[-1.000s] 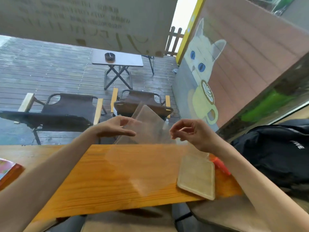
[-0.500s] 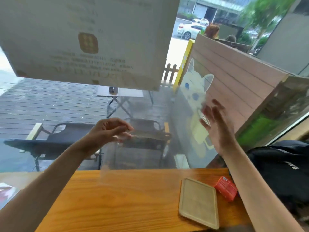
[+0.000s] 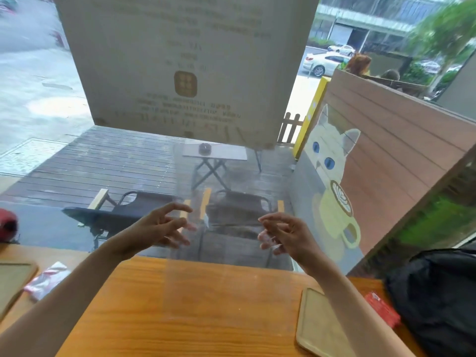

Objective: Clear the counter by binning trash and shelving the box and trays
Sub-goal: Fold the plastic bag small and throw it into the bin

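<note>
Both hands up over the far edge of the tabletop (image 3: pixel 195 305), with a clear plastic box (image 3: pixel 226 228) standing between them, nearly invisible against the window; only its faint edges and the haze over the chairs outside give it away. Left hand (image 3: pixel 159 230) sits at its left side with fingers spread and curled, right hand (image 3: pixel 286 235) at its right side, fingertips pinched in; contact looks likely on both sides but the transparent walls make it hard to be sure, so whether either hand truly grips it I cannot tell. A second ago the box hung tilted, low over the wood, between the hands; half a second ago the right hand was flung open and high. Now both hands are level again and the box appears upright, raised clear of the tabletop. Reading: the box is being squared up for carrying, probably toward a shelf, which is out of view. Left on the tabletop: a wooden tray (image 3: pixel 322 325) at the near right corner, a small red packet (image 3: pixel 381 309) just beside it by the black backpack (image 3: pixel 438 300), a second tray (image 3: pixel 13 282) at the left edge with a crumpled wrapper (image 3: pixel 46 279) beside it. Most of the clearing is not yet done.
</note>
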